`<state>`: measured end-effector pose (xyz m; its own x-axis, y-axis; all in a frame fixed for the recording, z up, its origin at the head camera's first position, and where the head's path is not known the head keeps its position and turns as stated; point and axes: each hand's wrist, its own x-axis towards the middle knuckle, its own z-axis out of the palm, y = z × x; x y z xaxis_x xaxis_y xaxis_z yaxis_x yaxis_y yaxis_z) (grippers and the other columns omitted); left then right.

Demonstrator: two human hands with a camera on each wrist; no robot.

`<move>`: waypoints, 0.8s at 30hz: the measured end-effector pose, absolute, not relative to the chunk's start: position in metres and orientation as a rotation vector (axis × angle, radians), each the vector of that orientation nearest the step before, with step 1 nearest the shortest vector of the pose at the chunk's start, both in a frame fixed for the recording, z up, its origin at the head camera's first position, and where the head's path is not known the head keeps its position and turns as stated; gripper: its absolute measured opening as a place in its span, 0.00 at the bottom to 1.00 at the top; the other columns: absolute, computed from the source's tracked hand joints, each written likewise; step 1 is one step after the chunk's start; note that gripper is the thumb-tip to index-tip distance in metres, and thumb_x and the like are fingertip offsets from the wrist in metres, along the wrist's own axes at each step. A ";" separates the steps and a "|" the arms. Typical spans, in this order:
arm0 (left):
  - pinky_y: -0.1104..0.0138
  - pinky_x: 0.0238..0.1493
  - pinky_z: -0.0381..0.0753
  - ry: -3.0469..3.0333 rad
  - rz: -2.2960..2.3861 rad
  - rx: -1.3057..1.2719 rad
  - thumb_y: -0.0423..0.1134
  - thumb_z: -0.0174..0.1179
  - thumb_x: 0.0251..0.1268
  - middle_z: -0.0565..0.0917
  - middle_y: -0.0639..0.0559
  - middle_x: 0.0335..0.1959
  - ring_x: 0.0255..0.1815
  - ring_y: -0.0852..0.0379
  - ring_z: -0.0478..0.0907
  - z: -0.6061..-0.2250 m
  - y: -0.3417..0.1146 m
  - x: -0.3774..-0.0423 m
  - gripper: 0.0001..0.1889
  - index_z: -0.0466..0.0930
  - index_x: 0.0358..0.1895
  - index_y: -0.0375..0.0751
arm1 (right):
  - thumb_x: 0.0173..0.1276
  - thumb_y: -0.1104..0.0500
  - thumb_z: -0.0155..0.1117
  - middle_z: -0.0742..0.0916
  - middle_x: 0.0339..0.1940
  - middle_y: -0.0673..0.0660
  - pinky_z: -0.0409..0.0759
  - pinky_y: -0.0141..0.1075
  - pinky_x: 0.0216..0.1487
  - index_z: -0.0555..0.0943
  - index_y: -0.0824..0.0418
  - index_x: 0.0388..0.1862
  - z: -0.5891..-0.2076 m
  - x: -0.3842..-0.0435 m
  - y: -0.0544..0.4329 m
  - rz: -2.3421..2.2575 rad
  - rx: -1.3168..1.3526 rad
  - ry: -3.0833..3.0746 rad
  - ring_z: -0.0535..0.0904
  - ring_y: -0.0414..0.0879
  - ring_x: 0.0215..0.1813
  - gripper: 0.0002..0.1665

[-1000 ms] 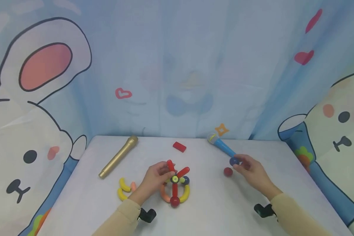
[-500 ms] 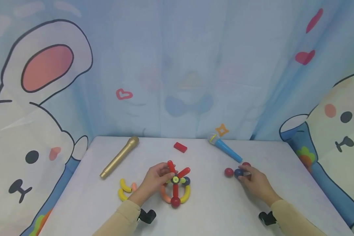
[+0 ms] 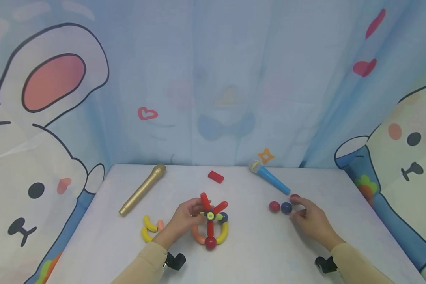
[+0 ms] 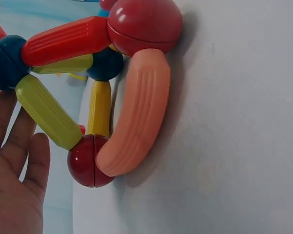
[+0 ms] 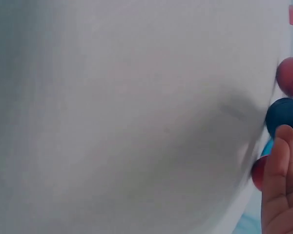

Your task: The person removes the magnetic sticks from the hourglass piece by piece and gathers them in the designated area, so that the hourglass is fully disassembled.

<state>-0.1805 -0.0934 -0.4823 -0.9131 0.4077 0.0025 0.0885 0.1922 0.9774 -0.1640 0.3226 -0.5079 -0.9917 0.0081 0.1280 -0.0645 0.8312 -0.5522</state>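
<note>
Over on the right, head view: blue ball down between two red balls, pinched a second ago; right hand parted beside it. Mid-table, ball-and-stick frame. Left wrist: glossy joints, ribbed red, lime, orange sticks; left hand straight-fingered behind. Right wrist: fingertips across blue ball, touch unclear.

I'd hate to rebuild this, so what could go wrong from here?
The blue ball sits beside a red ball, close to the right hand; a nudge might send both rolling. The left hand is at the stick-and-ball structure, so a slip could perhaps dislodge one of its jutting red sticks.
</note>
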 end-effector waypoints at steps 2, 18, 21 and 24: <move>0.45 0.60 0.75 2.222 1.752 0.493 0.34 0.66 0.63 0.84 0.53 0.54 0.63 0.47 0.76 -0.484 -0.093 -0.180 0.24 0.77 0.62 0.41 | 0.67 0.68 0.67 0.78 0.61 0.67 0.83 0.51 0.48 0.69 0.66 0.70 -0.501 -0.163 0.319 0.888 0.070 -2.842 0.80 0.57 0.48 0.33; 0.46 0.61 0.74 2.297 1.666 0.458 0.41 0.71 0.61 0.84 0.58 0.54 0.62 0.48 0.76 -0.488 -0.088 -0.179 0.18 0.81 0.54 0.52 | 0.69 0.60 0.69 0.82 0.57 0.53 0.83 0.35 0.48 0.74 0.53 0.67 -0.458 -0.161 0.157 1.733 0.476 -2.743 0.83 0.51 0.46 0.28; 0.45 0.61 0.73 2.300 1.663 0.459 0.42 0.70 0.62 0.85 0.59 0.53 0.62 0.48 0.76 -0.487 -0.089 -0.179 0.18 0.82 0.54 0.53 | 0.70 0.58 0.67 0.82 0.56 0.54 0.83 0.36 0.50 0.74 0.55 0.67 -0.460 -0.160 0.137 1.850 0.529 -2.680 0.83 0.54 0.50 0.27; 0.47 0.61 0.74 2.283 1.674 0.457 0.42 0.70 0.62 0.84 0.58 0.53 0.63 0.48 0.76 -0.488 -0.089 -0.179 0.19 0.81 0.56 0.52 | 0.71 0.57 0.67 0.83 0.55 0.54 0.82 0.38 0.52 0.75 0.57 0.65 -0.464 -0.160 0.127 1.908 0.477 -2.617 0.82 0.53 0.54 0.25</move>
<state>-0.1793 -0.0892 -0.4881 -0.9129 0.4069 -0.0327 0.0911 0.2812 0.9553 -0.1598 0.1271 -0.4643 -0.9491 -0.3084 0.0638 -0.1550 0.2811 -0.9471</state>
